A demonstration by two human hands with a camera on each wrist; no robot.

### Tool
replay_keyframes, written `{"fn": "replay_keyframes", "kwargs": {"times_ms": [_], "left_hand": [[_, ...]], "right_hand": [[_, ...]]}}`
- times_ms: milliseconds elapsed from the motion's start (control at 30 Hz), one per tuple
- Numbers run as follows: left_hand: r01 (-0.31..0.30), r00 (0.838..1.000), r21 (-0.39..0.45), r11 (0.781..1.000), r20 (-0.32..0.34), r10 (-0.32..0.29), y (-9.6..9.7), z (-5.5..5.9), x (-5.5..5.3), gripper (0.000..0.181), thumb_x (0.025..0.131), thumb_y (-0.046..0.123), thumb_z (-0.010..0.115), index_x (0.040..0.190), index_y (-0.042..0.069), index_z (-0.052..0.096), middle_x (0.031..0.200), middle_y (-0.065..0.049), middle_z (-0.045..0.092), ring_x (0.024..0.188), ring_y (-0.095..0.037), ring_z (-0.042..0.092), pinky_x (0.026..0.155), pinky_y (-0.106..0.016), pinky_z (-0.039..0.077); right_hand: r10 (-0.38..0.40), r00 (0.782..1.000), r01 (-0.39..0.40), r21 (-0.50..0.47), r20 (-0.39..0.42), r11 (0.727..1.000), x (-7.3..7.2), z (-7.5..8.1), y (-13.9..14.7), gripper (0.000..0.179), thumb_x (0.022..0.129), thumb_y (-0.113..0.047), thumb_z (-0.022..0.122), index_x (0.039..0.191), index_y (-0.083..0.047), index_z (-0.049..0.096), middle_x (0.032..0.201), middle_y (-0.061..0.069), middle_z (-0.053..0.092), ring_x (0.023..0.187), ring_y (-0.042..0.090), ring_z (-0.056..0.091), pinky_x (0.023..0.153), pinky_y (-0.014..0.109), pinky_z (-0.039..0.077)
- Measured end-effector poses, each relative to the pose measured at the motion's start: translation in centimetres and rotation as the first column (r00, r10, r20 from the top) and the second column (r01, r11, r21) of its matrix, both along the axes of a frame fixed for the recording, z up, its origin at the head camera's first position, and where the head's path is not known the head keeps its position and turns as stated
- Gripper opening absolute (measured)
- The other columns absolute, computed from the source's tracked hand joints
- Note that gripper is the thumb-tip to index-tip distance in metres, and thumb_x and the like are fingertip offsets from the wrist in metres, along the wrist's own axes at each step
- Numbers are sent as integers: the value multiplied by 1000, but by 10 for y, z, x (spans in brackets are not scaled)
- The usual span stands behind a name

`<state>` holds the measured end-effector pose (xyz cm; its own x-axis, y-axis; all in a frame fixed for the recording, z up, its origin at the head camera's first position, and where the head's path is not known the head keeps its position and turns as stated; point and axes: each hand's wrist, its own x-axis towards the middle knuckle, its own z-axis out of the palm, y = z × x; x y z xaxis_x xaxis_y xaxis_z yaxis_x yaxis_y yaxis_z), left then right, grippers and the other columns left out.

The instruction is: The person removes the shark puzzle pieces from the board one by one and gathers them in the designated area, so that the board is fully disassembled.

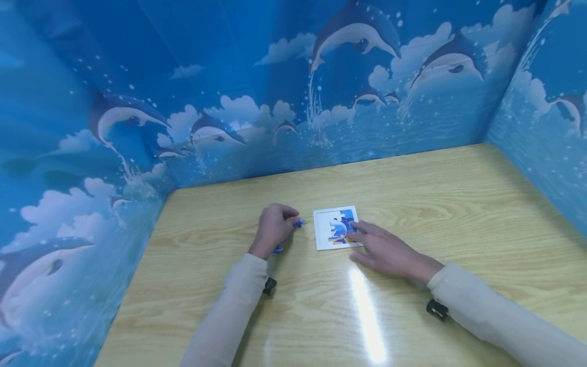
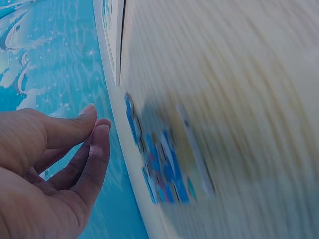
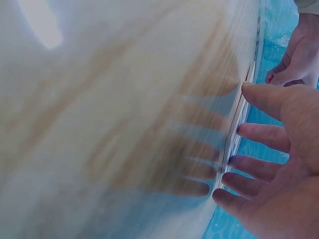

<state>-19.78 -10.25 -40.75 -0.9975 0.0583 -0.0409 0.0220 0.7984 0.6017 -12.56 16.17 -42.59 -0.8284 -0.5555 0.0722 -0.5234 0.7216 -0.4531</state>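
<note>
A square white-framed jigsaw puzzle [image 1: 323,245] lies on the table, its right part filled with blue and yellow pieces. My right hand [image 1: 385,250] rests at its right side; the fingers [image 3: 259,167] are spread and fairly straight, fingertips at the board. Left of the board, my left hand [image 1: 274,228] is over loose blue puzzle pieces [image 1: 299,224]. Its thumb and fingertips meet in the left wrist view, with nothing visible between them. Several blue pieces [image 2: 167,172] lie flat on the table under this hand.
The wood-grain table [image 1: 440,204] is bounded by blue dolphin-print sheets [image 1: 257,102] at the back and sides. A pale strip [image 2: 197,152] lies beside the loose pieces. Light glares on the tabletop near the front. Both wrists wear dark devices [image 1: 437,309].
</note>
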Motion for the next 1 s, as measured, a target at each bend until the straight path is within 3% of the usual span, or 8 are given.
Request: {"fn": "replay_keyframes", "kwargs": {"times_ms": [300, 633, 1000], "left_hand": [[59, 998, 15, 998, 20, -59, 21, -2, 1, 13, 91, 9, 76, 103, 9, 78, 103, -6, 76, 101, -22, 70, 91, -38, 55], [175, 985, 21, 984, 11, -175, 39, -8, 1, 13, 90, 10, 77, 103, 8, 79, 101, -6, 77, 101, -23, 69, 92, -38, 54], [167, 983, 68, 984, 68, -172, 53, -14, 4, 12, 90, 11, 76, 102, 9, 78, 100, -5, 77, 97, -20, 70, 90, -37, 55]], "right_hand": [[3, 1000, -3, 3, -8, 1000, 9, -1, 0, 50, 94, -26, 72, 135, 1, 60, 151, 30, 41, 139, 47, 40, 111, 62, 33], [6, 1000, -5, 15, -22, 1000, 10, -2, 1, 53, 94, -25, 73, 136, 3, 58, 151, 30, 41, 138, 47, 42, 111, 60, 35], [5, 999, -4, 20, -50, 1000, 10, -6, 0, 54, 92, -25, 75, 136, 2, 59, 151, 30, 41, 138, 47, 42, 110, 61, 36]]}}
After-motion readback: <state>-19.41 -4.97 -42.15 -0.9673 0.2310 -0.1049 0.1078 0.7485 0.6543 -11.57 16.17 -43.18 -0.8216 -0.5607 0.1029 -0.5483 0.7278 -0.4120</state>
